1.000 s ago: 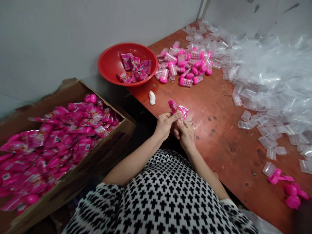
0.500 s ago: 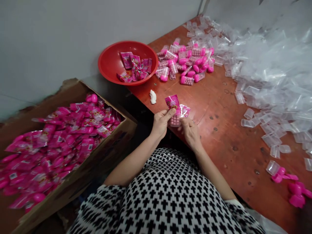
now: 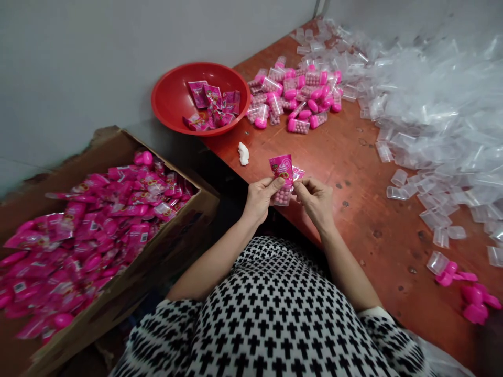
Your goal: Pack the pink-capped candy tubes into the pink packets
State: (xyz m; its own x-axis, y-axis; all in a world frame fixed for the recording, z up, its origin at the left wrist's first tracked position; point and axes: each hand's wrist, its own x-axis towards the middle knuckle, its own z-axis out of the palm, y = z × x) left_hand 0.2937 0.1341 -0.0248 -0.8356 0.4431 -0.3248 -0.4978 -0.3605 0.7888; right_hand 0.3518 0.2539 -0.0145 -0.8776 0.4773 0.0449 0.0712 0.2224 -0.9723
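From where I stand, the printed pink packet is up in front of the person, over the near edge of the desk. The left hand grips it, thumb across the front; the right hand has its fingertips drawn together at the other edge, though I can't tell whether they pinch it or the shiny wrapper just behind.

I'd judge it light, with a slick, crinkly skin that creases easily. The pink beads at its lower end should make that part firmer, so I'd take hold there, gently, with 2 fingers and a thumb. Whether they sit in a clear tube, I can't make out. The left fingers behind are hidden, and the print is too small to read.
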